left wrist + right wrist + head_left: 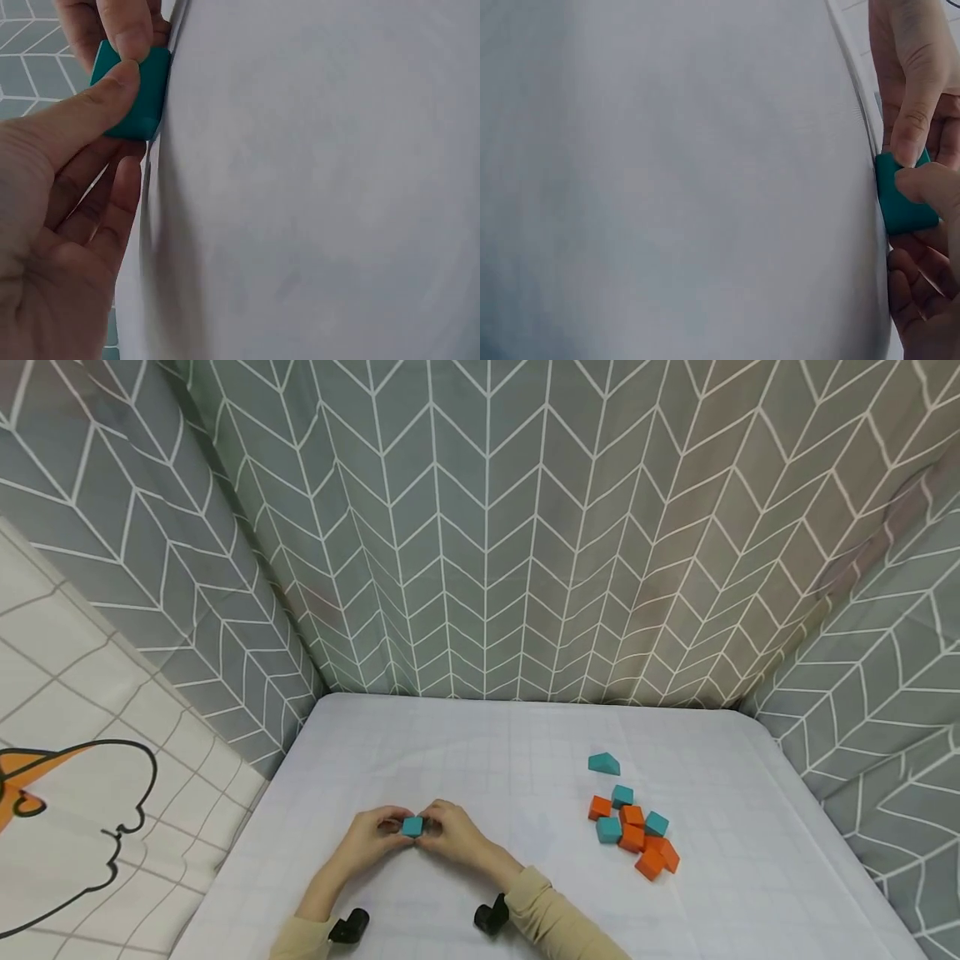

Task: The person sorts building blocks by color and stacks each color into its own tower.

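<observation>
A small teal block (412, 827) is on the white table, left of its middle, between both hands. My left hand (369, 841) pinches it from the left, the thumb lying across its near face in the left wrist view. From the other side my right hand (459, 837) pinches the same teal block (904, 206). The two thumb tips meet on that face in both wrist views. Fingers behind the block are partly hidden.
To the right lies a loose cluster of orange blocks (632, 837) and teal blocks (609, 830), several of each. Behind them sits a teal wedge-shaped block (603, 764). Patterned grey curtains (487, 527) border the white table (465, 735) at the back and sides.
</observation>
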